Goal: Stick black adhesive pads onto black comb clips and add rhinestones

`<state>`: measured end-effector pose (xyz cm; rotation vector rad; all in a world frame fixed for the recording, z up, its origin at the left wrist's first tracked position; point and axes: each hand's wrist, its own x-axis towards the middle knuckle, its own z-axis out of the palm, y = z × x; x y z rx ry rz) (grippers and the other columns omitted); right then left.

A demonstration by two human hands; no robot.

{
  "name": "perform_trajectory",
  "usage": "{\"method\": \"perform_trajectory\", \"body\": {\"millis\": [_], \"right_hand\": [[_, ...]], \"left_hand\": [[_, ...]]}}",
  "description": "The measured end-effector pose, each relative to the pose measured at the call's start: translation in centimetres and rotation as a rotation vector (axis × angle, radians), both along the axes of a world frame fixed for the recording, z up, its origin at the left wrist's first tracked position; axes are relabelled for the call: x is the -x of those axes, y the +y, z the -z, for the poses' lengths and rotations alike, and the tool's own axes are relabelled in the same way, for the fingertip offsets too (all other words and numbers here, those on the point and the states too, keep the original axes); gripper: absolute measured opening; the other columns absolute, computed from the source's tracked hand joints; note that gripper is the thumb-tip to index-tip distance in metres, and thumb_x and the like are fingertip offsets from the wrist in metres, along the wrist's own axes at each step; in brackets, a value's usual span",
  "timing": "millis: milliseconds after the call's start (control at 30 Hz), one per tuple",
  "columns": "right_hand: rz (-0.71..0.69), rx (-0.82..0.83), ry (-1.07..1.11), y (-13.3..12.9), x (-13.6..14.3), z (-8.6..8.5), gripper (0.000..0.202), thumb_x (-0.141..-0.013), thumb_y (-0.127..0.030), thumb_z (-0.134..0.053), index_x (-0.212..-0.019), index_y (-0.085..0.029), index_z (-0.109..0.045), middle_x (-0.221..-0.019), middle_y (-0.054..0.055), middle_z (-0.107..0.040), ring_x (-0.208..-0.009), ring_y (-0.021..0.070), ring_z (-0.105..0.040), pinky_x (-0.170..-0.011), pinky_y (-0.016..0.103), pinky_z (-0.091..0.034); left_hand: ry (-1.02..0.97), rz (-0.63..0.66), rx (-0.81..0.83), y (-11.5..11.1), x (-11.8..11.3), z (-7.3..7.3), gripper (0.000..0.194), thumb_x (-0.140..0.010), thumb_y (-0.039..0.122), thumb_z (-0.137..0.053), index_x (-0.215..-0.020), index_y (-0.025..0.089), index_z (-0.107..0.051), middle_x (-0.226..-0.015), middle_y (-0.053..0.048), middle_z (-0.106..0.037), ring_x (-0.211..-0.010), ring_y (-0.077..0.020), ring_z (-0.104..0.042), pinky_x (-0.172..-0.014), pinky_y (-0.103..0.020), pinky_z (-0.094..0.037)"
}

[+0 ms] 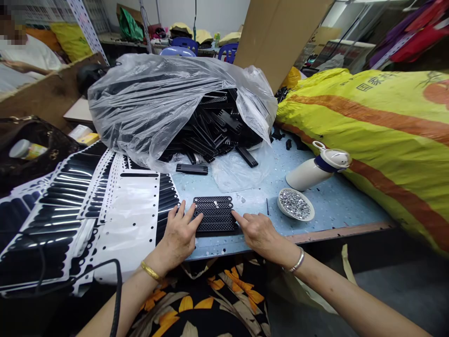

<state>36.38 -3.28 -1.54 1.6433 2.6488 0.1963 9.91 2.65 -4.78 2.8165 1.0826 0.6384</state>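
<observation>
Several black perforated strips (214, 220) lie side by side as a block on the blue table, with a few small shiny pieces on top. My left hand (179, 230) rests at the block's left edge, its fingers spread and touching it. At the right edge, the index finger of my right hand (257, 231) touches the strips while its other fingers are curled; nothing shows in its grip. A white bowl (295, 205) of small silvery pieces stands to the right. Behind the block, a clear plastic bag (150, 103) spills black plastic parts (206, 128).
Sheets of black strip stickers (131, 224) cover the left side. A white bottle (308, 172) lies tilted behind the bowl, near a big yellow sack (379, 117). A thin dark stick (267, 206) lies by the bowl. A person (31, 54) is at the upper left.
</observation>
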Motion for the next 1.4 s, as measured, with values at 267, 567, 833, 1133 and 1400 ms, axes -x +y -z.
{"method": "perform_trajectory", "body": {"millis": [267,567,833,1133,1400], "right_hand": [[0.014,0.037,0.162,0.6,-0.1,-0.4,0.047,-0.084,-0.001,-0.037,-0.122,-0.008,-0.062,-0.068,0.006,-0.067,-0.057,0.0143,-0.056,-0.057,0.026,-0.04],[0.198,0.323,0.467,2.0,-0.9,-1.6,0.04,-0.092,-0.018,-0.04,-0.121,-0.016,-0.068,-0.084,0.008,-0.076,-0.074,0.0191,-0.069,-0.069,0.028,-0.052],[0.064,0.19,0.248,1.5,-0.9,-1.6,0.042,-0.093,-0.01,-0.038,-0.126,-0.014,-0.063,-0.077,0.008,-0.073,-0.068,0.0187,-0.065,-0.065,0.029,-0.048],[-0.098,0.199,-0.038,1.8,0.0,-2.6,0.055,-0.073,0.003,-0.042,-0.125,-0.002,-0.058,-0.075,0.011,-0.068,-0.061,0.0169,-0.056,-0.058,0.029,-0.036],[0.003,0.173,0.197,1.5,-1.0,-0.8,0.044,-0.089,-0.005,-0.038,-0.125,-0.009,-0.062,-0.068,0.007,-0.07,-0.057,0.0153,-0.059,-0.057,0.026,-0.038]], "left_hand": [[0.002,0.005,0.016,0.0,0.1,0.1,0.051,-0.076,0.003,-0.051,-0.125,0.014,-0.062,-0.137,-0.021,-0.056,-0.132,-0.0445,-0.044,-0.099,-0.061,-0.04],[-0.031,0.017,-0.025,0.0,0.1,0.6,0.049,-0.077,0.004,-0.051,-0.124,0.012,-0.062,-0.136,-0.023,-0.057,-0.129,-0.045,-0.048,-0.095,-0.061,-0.042],[-0.031,0.017,-0.027,0.0,0.1,0.4,0.049,-0.077,0.004,-0.051,-0.124,0.012,-0.062,-0.136,-0.023,-0.057,-0.128,-0.0442,-0.049,-0.095,-0.059,-0.044],[-0.036,0.039,-0.036,0.1,0.1,0.5,0.047,-0.077,0.004,-0.051,-0.122,0.01,-0.063,-0.134,-0.025,-0.058,-0.125,-0.0451,-0.052,-0.092,-0.059,-0.046],[0.009,-0.005,-0.017,-0.1,0.3,-0.2,0.053,-0.074,0.003,-0.054,-0.124,0.014,-0.063,-0.137,-0.021,-0.056,-0.131,-0.0463,-0.044,-0.096,-0.06,-0.042]]}}
